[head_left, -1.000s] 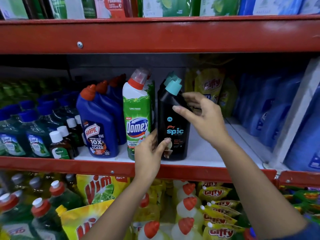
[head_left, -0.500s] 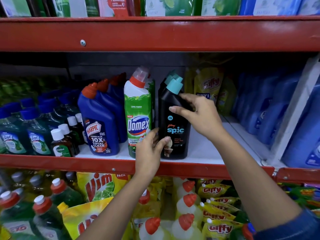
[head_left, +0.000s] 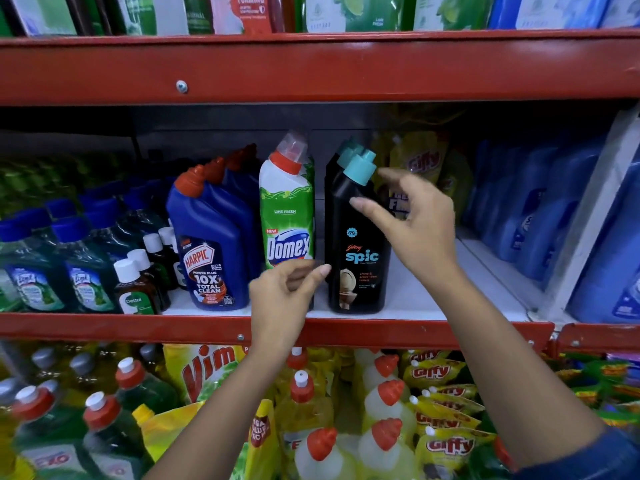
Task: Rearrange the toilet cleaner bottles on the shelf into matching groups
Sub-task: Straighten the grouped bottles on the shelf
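Observation:
Three rows of toilet cleaner stand on the middle shelf [head_left: 415, 299]. Blue Harpic bottles [head_left: 211, 244] with red caps are at the left, green-and-white Domex bottles [head_left: 286, 216] in the middle, black Spic bottles [head_left: 358, 258] with teal caps at the right. My left hand [head_left: 280, 299] hovers in front of the Domex base, fingers loosely curled, holding nothing. Beside the front Spic bottle's shoulder is my right hand [head_left: 419, 216], fingers spread, just off the bottle.
Green Lizol bottles [head_left: 34, 282] and small Dettol bottles [head_left: 133, 292] fill the shelf's left side. Yellow Giffy pouches [head_left: 422, 161] sit behind the Spic row, blue refill packs [head_left: 540, 216] at the right. The red upper shelf beam [head_left: 311, 67] hangs overhead. Vim pouches [head_left: 207, 372] lie below.
My right hand has let go of the front Spic bottle and opened. My left hand has drawn back from the Spic bottle's base toward the Domex bottle.

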Demonstrator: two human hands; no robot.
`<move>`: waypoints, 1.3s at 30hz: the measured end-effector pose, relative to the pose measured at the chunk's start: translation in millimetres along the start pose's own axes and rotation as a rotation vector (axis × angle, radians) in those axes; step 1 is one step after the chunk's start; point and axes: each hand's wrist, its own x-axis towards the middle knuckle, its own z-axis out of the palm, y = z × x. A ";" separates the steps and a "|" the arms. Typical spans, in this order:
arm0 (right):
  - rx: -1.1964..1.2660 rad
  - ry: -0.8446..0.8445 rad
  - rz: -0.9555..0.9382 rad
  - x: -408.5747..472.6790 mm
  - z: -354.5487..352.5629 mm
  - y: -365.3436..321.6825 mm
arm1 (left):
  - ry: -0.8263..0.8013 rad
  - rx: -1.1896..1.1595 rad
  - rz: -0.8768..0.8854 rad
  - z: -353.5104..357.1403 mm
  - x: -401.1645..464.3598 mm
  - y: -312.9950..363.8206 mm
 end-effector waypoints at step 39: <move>-0.136 -0.095 0.062 5.7 74.7 -75.8 | -0.106 -0.037 -0.029 -43.2 26.6 -41.7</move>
